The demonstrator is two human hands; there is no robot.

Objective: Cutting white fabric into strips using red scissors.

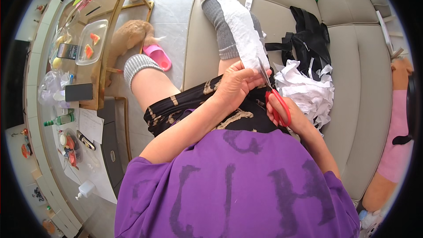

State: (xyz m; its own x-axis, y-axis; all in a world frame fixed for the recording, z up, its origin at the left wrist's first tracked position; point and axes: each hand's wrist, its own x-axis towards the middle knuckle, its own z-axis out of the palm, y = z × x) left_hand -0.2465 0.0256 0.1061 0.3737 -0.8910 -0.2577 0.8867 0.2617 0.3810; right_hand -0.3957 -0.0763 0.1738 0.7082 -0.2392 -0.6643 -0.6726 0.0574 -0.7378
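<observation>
A long strip of white cloth or soft paper (243, 31) lies along my outstretched leg, over a grey knitted knee warmer (218, 26). My left hand (239, 79) grips the strip's near end between thumb and fingers. In my right hand (286, 110) is a pair of scissors (280, 105) with red handles. Their metal blades point away from me and meet the strip's near edge, just beside my left fingertips. How far the blades are parted is hard to make out. A heap of crumpled white strips (304, 89) rests on the sofa to the right of my hands.
Beneath my leg is a beige sofa (347, 82) with a black strapped bag (302, 36). To the left, a glass table (99, 82) holds a phone (78, 92) and a plastic tub (92, 43) with watermelon pieces. A tan furry animal (129, 34) and a pink slipper (158, 58) are on the floor.
</observation>
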